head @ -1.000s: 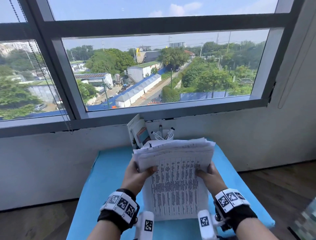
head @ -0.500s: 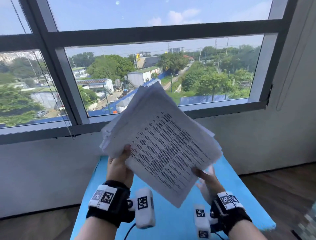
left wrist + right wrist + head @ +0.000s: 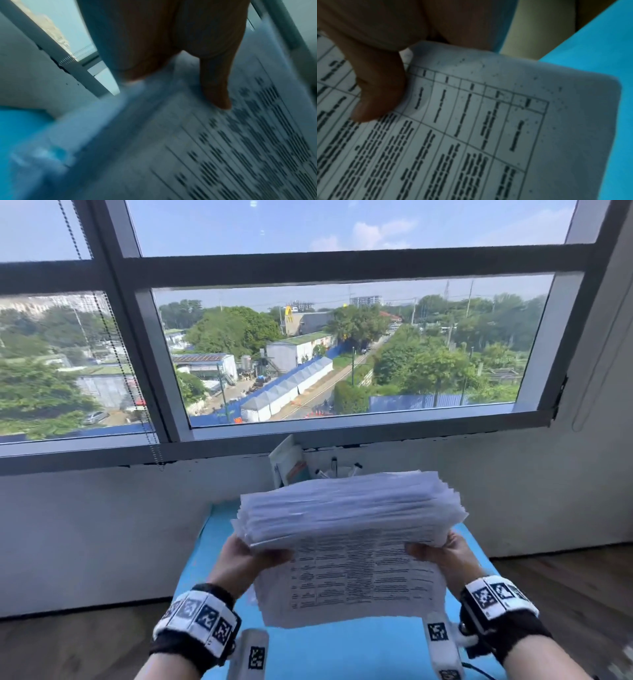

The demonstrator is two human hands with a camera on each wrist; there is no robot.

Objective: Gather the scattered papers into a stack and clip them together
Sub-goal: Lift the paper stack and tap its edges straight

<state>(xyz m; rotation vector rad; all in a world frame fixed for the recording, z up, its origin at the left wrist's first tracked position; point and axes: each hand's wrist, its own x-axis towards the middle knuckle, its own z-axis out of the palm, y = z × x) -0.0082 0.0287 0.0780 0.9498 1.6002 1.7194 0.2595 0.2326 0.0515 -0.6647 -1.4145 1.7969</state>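
A thick stack of printed papers (image 3: 349,542) stands on its lower edge above the blue table (image 3: 202,546), its upper edges fanned and uneven. My left hand (image 3: 246,556) grips the stack's left side, thumb on the printed front sheet. My right hand (image 3: 442,553) grips the right side the same way. The left wrist view shows my left thumb (image 3: 216,86) on the printed sheet (image 3: 223,148), blurred. In the right wrist view my right thumb (image 3: 376,92) presses the sheet (image 3: 488,121) near its corner. I see no clip.
A white holder with pens and cards (image 3: 308,467) stands at the table's far edge against the wall, behind the stack. The big window (image 3: 342,337) is above it. Wooden floor (image 3: 565,583) lies on both sides of the narrow table.
Half a second ago the stack was lifted and tilted toward the window. Now it is lowered and turned sideways, long edge across, held by both hands over the table.
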